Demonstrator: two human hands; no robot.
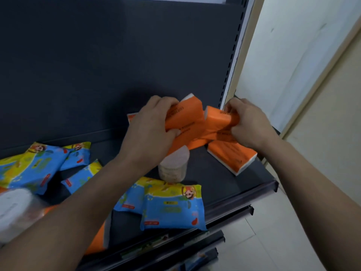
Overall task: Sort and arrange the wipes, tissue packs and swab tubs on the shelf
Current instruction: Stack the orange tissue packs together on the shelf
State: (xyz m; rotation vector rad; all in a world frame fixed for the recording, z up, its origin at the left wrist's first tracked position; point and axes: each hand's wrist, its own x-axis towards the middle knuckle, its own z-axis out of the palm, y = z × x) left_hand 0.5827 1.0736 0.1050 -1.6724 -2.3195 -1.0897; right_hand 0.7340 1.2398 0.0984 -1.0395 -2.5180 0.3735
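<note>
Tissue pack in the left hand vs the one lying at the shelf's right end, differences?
The held pack is gripped by the left hand, raised and tilted; the lying pack rests flat on the shelf, in no hand. The held pack's white end points up; the lying pack's white side faces front. Both are orange-wrapped.

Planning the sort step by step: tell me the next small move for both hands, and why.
Probably set both packs down side by side in the back right corner. The left hand grips one orange tissue pack, the right hand a second pack, both tilted above a third orange pack lying askew on the shelf, so tissues seem to be gathering there.
</note>
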